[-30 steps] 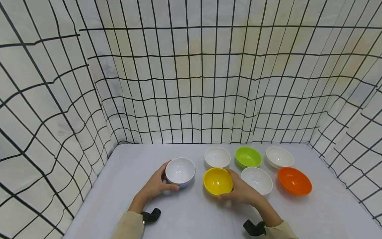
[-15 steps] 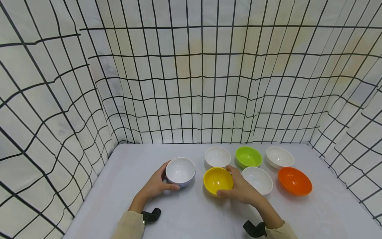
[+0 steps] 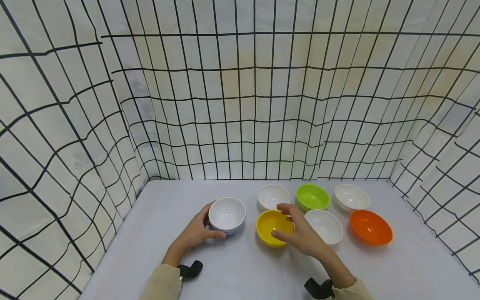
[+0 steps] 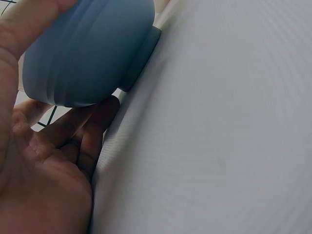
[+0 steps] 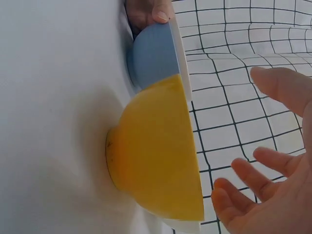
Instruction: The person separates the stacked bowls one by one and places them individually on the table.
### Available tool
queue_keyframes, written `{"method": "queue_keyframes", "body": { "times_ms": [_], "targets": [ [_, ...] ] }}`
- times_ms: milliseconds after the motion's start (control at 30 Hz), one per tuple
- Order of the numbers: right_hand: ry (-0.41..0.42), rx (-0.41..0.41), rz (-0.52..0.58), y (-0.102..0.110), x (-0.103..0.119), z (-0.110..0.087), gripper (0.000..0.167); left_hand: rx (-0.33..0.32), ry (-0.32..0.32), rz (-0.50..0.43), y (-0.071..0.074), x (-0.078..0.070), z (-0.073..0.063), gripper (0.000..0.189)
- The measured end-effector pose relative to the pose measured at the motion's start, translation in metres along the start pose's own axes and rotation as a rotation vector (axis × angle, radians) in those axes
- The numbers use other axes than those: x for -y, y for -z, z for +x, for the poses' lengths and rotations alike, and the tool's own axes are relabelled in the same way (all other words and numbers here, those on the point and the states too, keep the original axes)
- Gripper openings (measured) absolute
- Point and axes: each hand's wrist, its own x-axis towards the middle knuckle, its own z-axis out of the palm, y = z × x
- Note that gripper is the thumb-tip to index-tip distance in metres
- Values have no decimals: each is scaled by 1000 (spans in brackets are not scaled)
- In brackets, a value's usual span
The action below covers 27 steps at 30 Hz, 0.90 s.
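My left hand (image 3: pixel 196 233) holds the side of a blue bowl (image 4: pixel 92 53), its thumb and fingers spread round the wall. A white bowl (image 3: pixel 226 213) sits nested in the blue one, its rim showing above it in the right wrist view. Just right of this pair, a yellow bowl (image 3: pixel 267 231) stands upright on the cloth. Over its right side hovers my right hand (image 3: pixel 306 237), thumb and fingers apart. The right wrist view shows a gap between those fingers (image 5: pixel 243 180) and the yellow bowl's rim.
Behind the yellow bowl stand a white bowl (image 3: pixel 273 196), a green bowl (image 3: pixel 312 196) and another white bowl (image 3: pixel 351 197). A white bowl (image 3: pixel 325 227) and an orange bowl (image 3: pixel 370 227) lie to its right. White walls with black grid lines (image 3: pixel 240 125) surround the white table (image 3: pixel 240 271).
My right hand has let go of the yellow bowl and lifted off its rim, fingers spreading. The yellow bowl stays put, and my left hand still holds the blue bowl.
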Motion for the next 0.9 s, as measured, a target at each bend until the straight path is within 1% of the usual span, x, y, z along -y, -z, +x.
{"method": "queue_keyframes", "body": {
  "times_ms": [100, 167, 433, 667, 767, 900],
  "targets": [
    [58, 11, 27, -3, 0, 1, 69, -3, 0, -3, 1, 0, 0, 107],
    [79, 18, 32, -5, 2, 2, 67, -4, 1, 4, 1, 1, 0, 107],
    [71, 31, 44, -17, 11, 10, 66, -2, -3, 4, 0, 3, 1, 106],
    [82, 35, 45, -28, 21, 27, 69, 2, -1, -13, -1, 3, 1, 107],
    [76, 51, 23, -33, 25, 36, 72, 2, 0, -15, 0, 4, 1, 107],
    [66, 109, -23, -39, 31, 48, 79, 2, -3, -8, 1, 5, 1, 106]
  ]
}}
